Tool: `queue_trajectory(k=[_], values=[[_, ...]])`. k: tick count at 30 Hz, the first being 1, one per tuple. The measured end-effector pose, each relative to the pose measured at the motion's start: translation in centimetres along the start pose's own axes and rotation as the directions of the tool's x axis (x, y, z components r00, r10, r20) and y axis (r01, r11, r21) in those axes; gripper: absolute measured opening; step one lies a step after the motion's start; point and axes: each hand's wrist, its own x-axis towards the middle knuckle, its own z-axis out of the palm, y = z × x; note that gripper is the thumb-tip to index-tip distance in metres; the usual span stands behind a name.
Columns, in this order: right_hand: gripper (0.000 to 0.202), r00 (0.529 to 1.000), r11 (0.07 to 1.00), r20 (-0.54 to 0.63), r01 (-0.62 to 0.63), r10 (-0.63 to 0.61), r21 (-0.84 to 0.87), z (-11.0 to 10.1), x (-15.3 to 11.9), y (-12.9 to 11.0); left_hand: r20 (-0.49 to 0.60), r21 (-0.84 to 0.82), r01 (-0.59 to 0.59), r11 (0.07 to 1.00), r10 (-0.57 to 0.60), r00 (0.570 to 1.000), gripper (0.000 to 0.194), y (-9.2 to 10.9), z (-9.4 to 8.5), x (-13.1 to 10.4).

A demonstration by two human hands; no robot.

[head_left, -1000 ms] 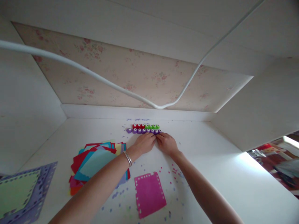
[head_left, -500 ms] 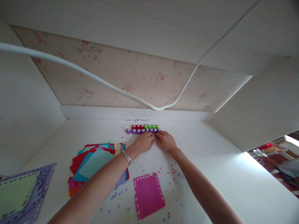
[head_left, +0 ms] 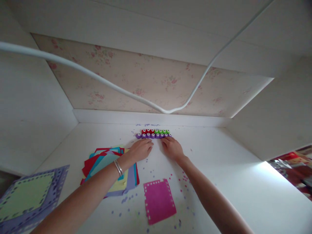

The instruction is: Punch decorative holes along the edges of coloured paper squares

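Note:
Two tight rows of small craft paper punches stand near the back of the white desk. Several purple punches [head_left: 152,136] form the front row; behind them are red punches [head_left: 148,131] on the left and green punches [head_left: 161,131] on the right. My left hand [head_left: 141,149] lies with fingers forward against the front of the purple row, left of its middle, thumb apart. At the row's right end, my right hand [head_left: 172,148] touches the purple punches with its fingertips. Neither hand lifts a punch. Parts of the fingertips are hard to make out.
A fanned pile of coloured paper [head_left: 131,175] lies under my left forearm. A magenta sheet with punched edges [head_left: 159,201] is near the front, among scattered paper bits. Punched green and purple sheets [head_left: 26,195] lie at far left. A white cable [head_left: 168,111] hangs across the view.
My left hand has slid left along the purple row, away from my right hand. The right hand stays at the row's right end. The view has shifted slightly.

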Motion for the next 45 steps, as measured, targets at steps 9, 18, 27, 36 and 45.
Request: queue_trajectory(k=[9,18,27,36,45], values=[[0.024,0.994,0.992,0.02,0.101,-0.103,0.074,0.5,0.0,-2.5,-0.111,-0.004,0.308,0.951,-0.306,0.945,0.022,-4.2,-2.7,-2.3],[0.026,0.998,0.996,0.002,0.055,-0.056,0.07,0.8,1.7,-4.1,-0.063,-0.077,0.335,0.939,-0.34,0.939,0.028,-7.0,-1.8,-0.9],[0.025,0.999,0.994,0.0,0.046,-0.047,0.094,1.2,1.6,-3.6,-0.011,-0.157,0.341,0.927,-0.347,0.938,0.034,-8.4,-1.0,-0.8],[0.027,0.985,0.965,-0.141,0.131,-0.101,0.228,2.8,0.3,-2.3,0.009,-0.153,0.344,0.926,-0.347,0.938,0.035,-8.6,-0.9,-0.7],[0.027,0.983,0.964,-0.158,0.129,-0.094,0.233,3.0,0.4,-2.4,-0.038,-0.121,0.298,0.947,-0.305,0.952,0.032,-7.0,-1.8,-0.7]])
